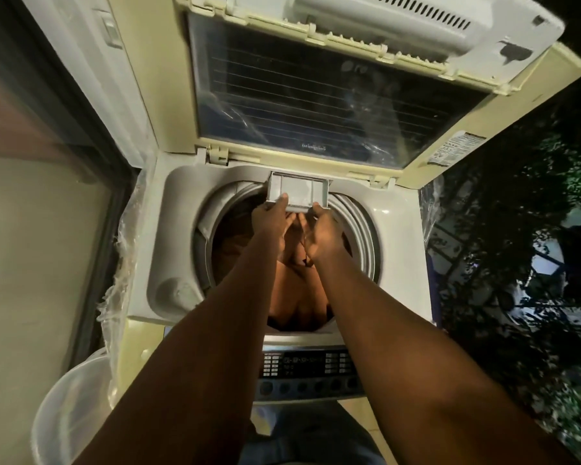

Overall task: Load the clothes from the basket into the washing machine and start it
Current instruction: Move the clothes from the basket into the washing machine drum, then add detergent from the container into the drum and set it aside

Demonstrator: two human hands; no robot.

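A top-loading washing machine (399, 236) stands in front of me with its lid (316, 105) folded up at the back. Brownish-orange clothes (296, 297) lie inside the drum. A grey detergent drawer (297, 191) is pulled out over the drum's far rim. My left hand (270, 218) grips the drawer's left front corner, thumb on top. My right hand (322, 231) holds its right front corner from below. Both forearms reach across the drum opening. The control panel (306, 367) with buttons runs along the near edge.
A translucent white plastic basket (71, 404) stands at the lower left beside the machine. A wall and dark window frame (91, 162) run along the left. Clear plastic wrap (121, 263) clings to the machine's left side. Dark foliage (517, 263) fills the right.
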